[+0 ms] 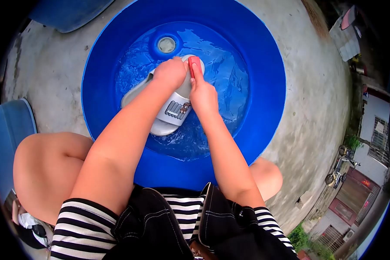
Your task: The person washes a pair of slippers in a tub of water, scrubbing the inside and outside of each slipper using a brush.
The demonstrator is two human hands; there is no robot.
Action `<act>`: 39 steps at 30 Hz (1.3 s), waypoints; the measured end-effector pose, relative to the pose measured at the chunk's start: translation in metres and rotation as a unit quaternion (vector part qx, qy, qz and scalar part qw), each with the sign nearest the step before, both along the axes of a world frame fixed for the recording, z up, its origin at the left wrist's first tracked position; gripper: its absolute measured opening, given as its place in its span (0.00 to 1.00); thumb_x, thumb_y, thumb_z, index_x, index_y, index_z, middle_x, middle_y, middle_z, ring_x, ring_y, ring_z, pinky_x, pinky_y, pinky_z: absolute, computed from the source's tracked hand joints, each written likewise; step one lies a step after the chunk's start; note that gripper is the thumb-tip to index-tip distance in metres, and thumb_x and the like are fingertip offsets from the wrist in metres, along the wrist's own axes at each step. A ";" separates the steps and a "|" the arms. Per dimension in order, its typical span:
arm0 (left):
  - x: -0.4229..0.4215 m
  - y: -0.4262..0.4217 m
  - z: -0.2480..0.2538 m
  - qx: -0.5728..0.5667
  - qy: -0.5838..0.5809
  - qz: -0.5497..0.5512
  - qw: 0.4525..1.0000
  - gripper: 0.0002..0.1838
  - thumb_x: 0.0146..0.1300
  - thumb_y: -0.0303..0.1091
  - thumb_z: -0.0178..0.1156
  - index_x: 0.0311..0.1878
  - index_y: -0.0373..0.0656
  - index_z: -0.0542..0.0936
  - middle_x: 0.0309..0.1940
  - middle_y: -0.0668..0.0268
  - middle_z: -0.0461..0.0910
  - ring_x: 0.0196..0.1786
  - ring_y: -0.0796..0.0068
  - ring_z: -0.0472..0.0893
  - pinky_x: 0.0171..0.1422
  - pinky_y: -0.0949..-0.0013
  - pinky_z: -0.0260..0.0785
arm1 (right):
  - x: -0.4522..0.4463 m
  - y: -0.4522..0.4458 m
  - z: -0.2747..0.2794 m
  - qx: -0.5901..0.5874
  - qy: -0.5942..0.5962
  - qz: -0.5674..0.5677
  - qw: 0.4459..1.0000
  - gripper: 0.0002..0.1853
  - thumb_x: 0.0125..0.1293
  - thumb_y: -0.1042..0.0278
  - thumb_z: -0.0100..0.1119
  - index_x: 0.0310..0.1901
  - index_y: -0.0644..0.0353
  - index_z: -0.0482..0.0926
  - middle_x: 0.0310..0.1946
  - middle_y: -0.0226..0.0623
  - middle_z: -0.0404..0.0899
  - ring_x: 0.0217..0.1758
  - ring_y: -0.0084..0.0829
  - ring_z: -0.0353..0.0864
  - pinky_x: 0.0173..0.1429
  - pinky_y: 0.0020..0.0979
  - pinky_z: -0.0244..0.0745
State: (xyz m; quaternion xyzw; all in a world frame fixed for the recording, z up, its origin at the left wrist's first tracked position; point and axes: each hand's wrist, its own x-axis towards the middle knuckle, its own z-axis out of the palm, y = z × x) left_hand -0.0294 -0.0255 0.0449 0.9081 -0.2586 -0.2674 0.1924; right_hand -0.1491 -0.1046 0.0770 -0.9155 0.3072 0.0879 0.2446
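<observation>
A grey slide slipper (166, 126) with a bear picture and lettering on its strap is tilted over the water in a round blue tub (271, 86). My left hand (171, 73) is closed on its upper end, near the sole's edge. My right hand (205, 96) grips a red brush (196, 64), pressed against the slipper's upper end; its bristles are hidden. Partly behind my left forearm lies a second grey slipper (134, 92). A round drain fitting (166, 44) shows at the tub's far side.
Concrete ground (310, 125) surrounds the tub. A blue container (14, 130) stands at the left, and another blue basin (69, 13) at the upper left. My knees flank the tub. Farther right are a parked motorbike (337, 171) and a building with a red door (353, 195).
</observation>
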 end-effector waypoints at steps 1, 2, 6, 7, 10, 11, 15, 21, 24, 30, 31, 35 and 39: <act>0.003 -0.004 0.000 -0.004 0.001 0.006 1.000 0.26 0.81 0.49 0.41 0.50 0.33 0.79 0.43 0.41 0.86 0.50 0.42 0.86 0.56 0.45 0.78 | 0.001 -0.005 -0.004 0.000 -0.001 -0.002 1.000 0.29 0.79 0.61 0.48 0.79 0.33 0.61 0.37 0.56 0.86 0.41 0.57 0.86 0.48 0.54 0.78; 0.003 -0.006 0.000 -0.004 0.000 0.005 1.000 0.26 0.81 0.49 0.41 0.50 0.33 0.79 0.43 0.41 0.86 0.50 0.42 0.86 0.56 0.45 0.78 | 0.002 -0.008 -0.009 -0.020 -0.013 0.000 1.000 0.28 0.79 0.61 0.48 0.79 0.35 0.62 0.35 0.57 0.85 0.40 0.57 0.87 0.47 0.54 0.79; -0.003 -0.006 0.000 -0.009 -0.003 0.027 1.000 0.27 0.81 0.49 0.41 0.50 0.34 0.80 0.43 0.42 0.86 0.49 0.42 0.86 0.55 0.45 0.78 | -0.014 -0.003 0.002 0.054 -0.062 -0.020 0.996 0.28 0.79 0.61 0.49 0.79 0.36 0.62 0.33 0.57 0.85 0.39 0.57 0.87 0.45 0.53 0.81; 0.000 -0.009 0.001 -0.015 0.003 0.032 0.999 0.27 0.81 0.49 0.41 0.50 0.34 0.80 0.43 0.42 0.86 0.49 0.42 0.86 0.55 0.45 0.78 | -0.021 -0.002 0.005 0.050 -0.062 -0.019 0.997 0.28 0.79 0.61 0.49 0.79 0.36 0.62 0.33 0.57 0.85 0.39 0.57 0.87 0.45 0.53 0.81; -0.003 -0.006 0.001 -0.016 0.003 0.038 0.999 0.26 0.82 0.49 0.40 0.51 0.35 0.80 0.43 0.43 0.86 0.49 0.43 0.86 0.56 0.44 0.77 | -0.027 0.004 0.002 0.042 -0.026 -0.004 0.999 0.27 0.81 0.59 0.48 0.78 0.31 0.63 0.40 0.57 0.86 0.41 0.57 0.87 0.47 0.49 0.80; -0.006 -0.006 0.000 -0.015 0.008 0.037 0.999 0.26 0.82 0.49 0.40 0.51 0.35 0.80 0.43 0.43 0.86 0.49 0.43 0.86 0.56 0.44 0.77 | -0.018 0.000 -0.002 0.042 -0.021 -0.005 0.999 0.27 0.81 0.59 0.48 0.78 0.31 0.63 0.40 0.57 0.86 0.41 0.57 0.87 0.47 0.49 0.80; 0.001 -0.010 -0.002 -0.024 -0.026 0.026 0.999 0.27 0.82 0.49 0.40 0.50 0.33 0.80 0.42 0.43 0.87 0.47 0.43 0.87 0.53 0.45 0.78 | 0.001 -0.011 -0.010 -0.041 -0.023 0.021 0.999 0.27 0.81 0.59 0.49 0.79 0.33 0.62 0.37 0.55 0.86 0.39 0.57 0.87 0.46 0.50 0.80; -0.003 -0.010 0.000 -0.029 -0.019 0.038 0.999 0.26 0.82 0.48 0.40 0.49 0.33 0.79 0.40 0.43 0.86 0.46 0.44 0.87 0.51 0.47 0.79 | -0.045 0.005 -0.002 0.055 -0.072 -0.001 0.996 0.28 0.79 0.61 0.50 0.78 0.37 0.63 0.36 0.57 0.86 0.40 0.56 0.87 0.46 0.54 0.80; -0.007 -0.011 -0.004 -0.027 -0.015 0.024 0.999 0.27 0.82 0.49 0.40 0.49 0.33 0.79 0.40 0.42 0.86 0.46 0.44 0.87 0.52 0.47 0.79 | -0.008 -0.014 -0.017 -0.012 -0.052 0.003 0.999 0.27 0.80 0.60 0.49 0.78 0.35 0.63 0.36 0.57 0.86 0.40 0.56 0.87 0.45 0.54 0.81; -0.001 -0.016 -0.001 -0.029 -0.025 0.046 0.998 0.27 0.82 0.49 0.41 0.49 0.33 0.79 0.39 0.43 0.86 0.46 0.43 0.87 0.51 0.47 0.80 | -0.027 -0.011 -0.012 0.094 -0.125 -0.072 0.985 0.26 0.82 0.57 0.48 0.78 0.34 0.63 0.43 0.59 0.86 0.47 0.59 0.87 0.50 0.49 0.80; -0.003 -0.013 -0.004 -0.031 -0.025 0.043 0.998 0.27 0.81 0.49 0.41 0.49 0.33 0.79 0.39 0.42 0.86 0.46 0.43 0.87 0.51 0.47 0.80 | -0.044 -0.001 -0.013 0.122 -0.144 -0.064 0.980 0.26 0.82 0.59 0.48 0.78 0.34 0.64 0.47 0.61 0.85 0.50 0.59 0.86 0.53 0.48 0.80; -0.006 -0.010 -0.003 -0.036 -0.026 0.023 0.999 0.26 0.81 0.49 0.42 0.49 0.32 0.78 0.40 0.41 0.86 0.46 0.42 0.87 0.52 0.46 0.80 | -0.032 -0.001 -0.013 0.093 -0.130 -0.079 0.984 0.25 0.81 0.60 0.49 0.77 0.37 0.67 0.47 0.60 0.85 0.49 0.58 0.87 0.53 0.49 0.80; -0.004 -0.010 -0.006 -0.041 -0.033 0.034 0.998 0.25 0.81 0.49 0.43 0.48 0.32 0.78 0.39 0.42 0.86 0.45 0.42 0.87 0.51 0.46 0.80 | 0.003 -0.020 -0.017 0.076 -0.107 -0.104 0.986 0.25 0.80 0.60 0.49 0.76 0.40 0.68 0.45 0.58 0.86 0.47 0.58 0.87 0.52 0.50 0.80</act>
